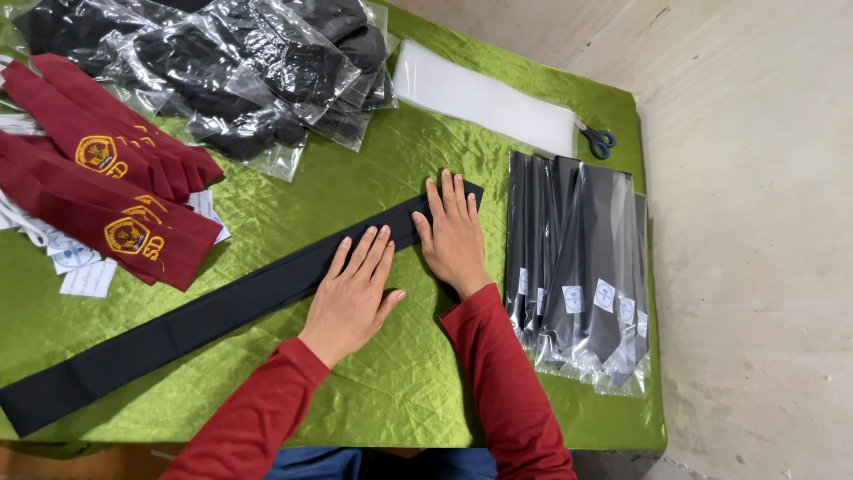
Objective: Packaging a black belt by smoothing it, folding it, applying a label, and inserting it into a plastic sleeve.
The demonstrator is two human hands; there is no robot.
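A long black necktie (204, 320) lies flat and slanted across the green cloth, running from the lower left edge up to the middle. My left hand (355, 293) rests palm down on the tie with its fingers spread. A little further along, my right hand (453, 236) presses flat on the tie's upper end. Both arms wear red sleeves. Neither hand grips anything.
Packed black ties in clear bags (582, 276) lie at the right. A heap of bagged black cloth (258, 67) sits at the back, dark red ties with yellow crests (115, 196) at the left, a stack of clear bags (484, 98) and blue-handled scissors (600, 140) at the back right. The green table cloth (400, 391) ends near the concrete floor on the right.
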